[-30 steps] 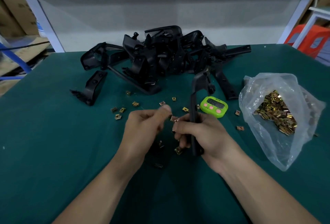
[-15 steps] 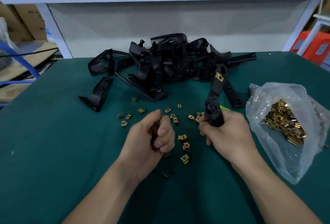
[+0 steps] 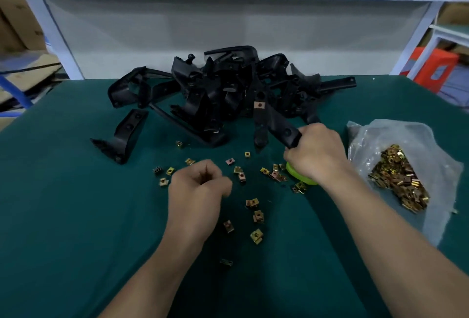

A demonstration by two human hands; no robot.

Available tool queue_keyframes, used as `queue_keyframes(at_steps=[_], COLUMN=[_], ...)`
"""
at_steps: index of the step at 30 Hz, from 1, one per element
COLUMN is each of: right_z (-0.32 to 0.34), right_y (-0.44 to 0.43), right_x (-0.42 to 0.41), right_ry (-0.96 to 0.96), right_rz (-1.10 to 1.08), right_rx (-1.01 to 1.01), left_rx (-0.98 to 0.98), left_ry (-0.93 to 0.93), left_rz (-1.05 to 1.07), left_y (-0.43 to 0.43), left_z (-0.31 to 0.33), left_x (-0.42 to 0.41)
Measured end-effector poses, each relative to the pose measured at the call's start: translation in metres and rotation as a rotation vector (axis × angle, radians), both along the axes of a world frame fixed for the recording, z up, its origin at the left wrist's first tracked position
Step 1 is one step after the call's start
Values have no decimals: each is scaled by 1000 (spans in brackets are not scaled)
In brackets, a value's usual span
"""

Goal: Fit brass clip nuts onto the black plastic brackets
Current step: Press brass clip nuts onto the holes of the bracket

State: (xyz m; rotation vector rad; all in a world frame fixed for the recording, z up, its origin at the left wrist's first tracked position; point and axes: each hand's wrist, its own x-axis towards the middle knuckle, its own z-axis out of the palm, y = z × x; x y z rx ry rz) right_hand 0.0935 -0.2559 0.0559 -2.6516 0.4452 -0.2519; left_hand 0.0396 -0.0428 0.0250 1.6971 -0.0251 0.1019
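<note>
My right hand (image 3: 314,155) grips a bracket (image 3: 276,124), nut (image 3: 259,105) seated, mid-frame by the pile (image 3: 223,89). Tossed in, the nut could snag off. My left hand (image 3: 200,185) is clenched, on what I cannot tell.

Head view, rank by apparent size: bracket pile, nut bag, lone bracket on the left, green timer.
1. bracket pile
2. nut bag
3. lone bracket
4. green timer, ranked on its visible part only: the right hand hides most of it.

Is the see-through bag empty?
No, the plastic bag holds a big heap of brass clip nuts.
</note>
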Motion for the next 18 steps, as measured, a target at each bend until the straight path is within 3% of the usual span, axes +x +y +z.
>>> queue_keyframes(at_steps=[3, 9, 18], right_z=[1, 3, -12], right_y=[7, 11, 19], right_x=[10, 9, -18], right_ry=[92, 219, 53], right_rz=[70, 95, 139], right_rx=[-153, -103, -258], left_rx=[31, 369, 456], left_ry=[5, 4, -21], left_rz=[2, 105, 152], left_y=[3, -1, 1], left_z=[-2, -10, -7], left_x=[2, 8, 10])
